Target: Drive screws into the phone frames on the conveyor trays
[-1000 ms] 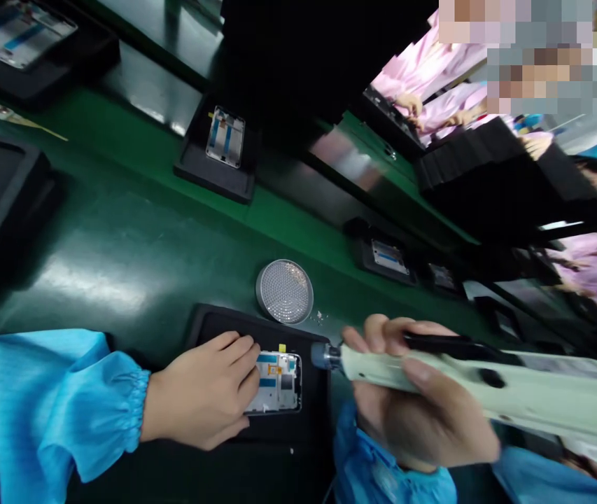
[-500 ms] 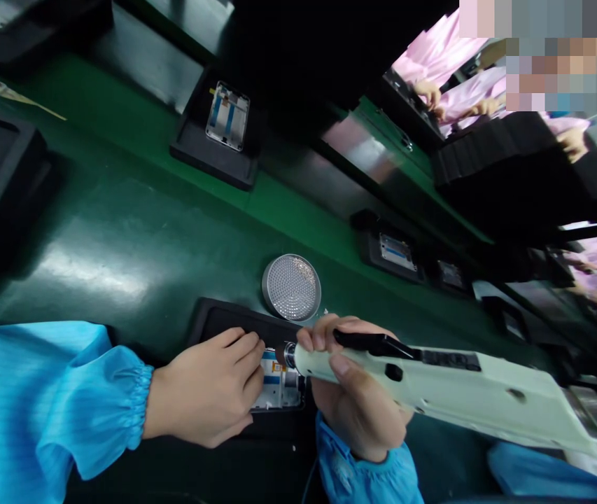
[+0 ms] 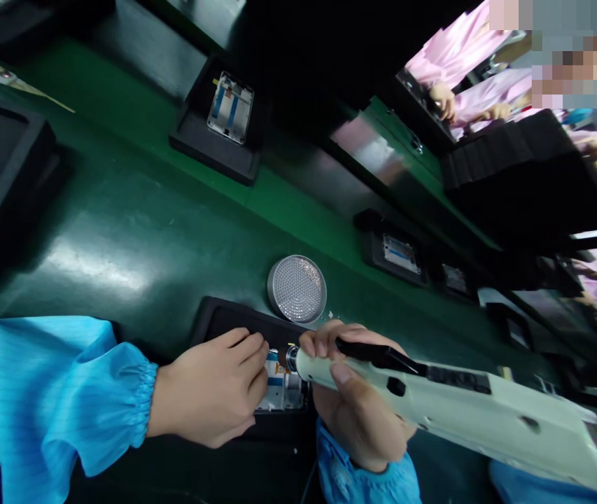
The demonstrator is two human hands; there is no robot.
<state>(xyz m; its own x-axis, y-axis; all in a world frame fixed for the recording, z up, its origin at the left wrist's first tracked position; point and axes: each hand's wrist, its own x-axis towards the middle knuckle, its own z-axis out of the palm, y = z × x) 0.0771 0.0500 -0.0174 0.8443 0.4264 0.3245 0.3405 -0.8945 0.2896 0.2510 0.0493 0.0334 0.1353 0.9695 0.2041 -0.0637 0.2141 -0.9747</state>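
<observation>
The black tray (image 3: 225, 322) right in front of the person is the thing to watch, sitting on the green desk (image 3: 120, 231). A phone frame (image 3: 283, 388) lies in its recess, inner side up, with blue and white parts showing. The left hand (image 3: 214, 392) rests over the tray's near-left part, fingers together and pressed down on the frame's edge rather than wrapped round it; I'd say that is to stop the frame sliding. The right hand (image 3: 361, 413) comes in from the tray's right and is clamped on a pale electric screwdriver (image 3: 460, 413), thumb on top, with the tip meeting the frame's upper end. Gripping it close to the nose probably steadies the bit. Just beyond the tray's far edge, almost touching it, sits a round perforated dish (image 3: 297, 288); I cannot tell what it holds. Farther behind the tray, another black tray (image 3: 198, 143) carries a second frame (image 3: 231, 106).
</observation>
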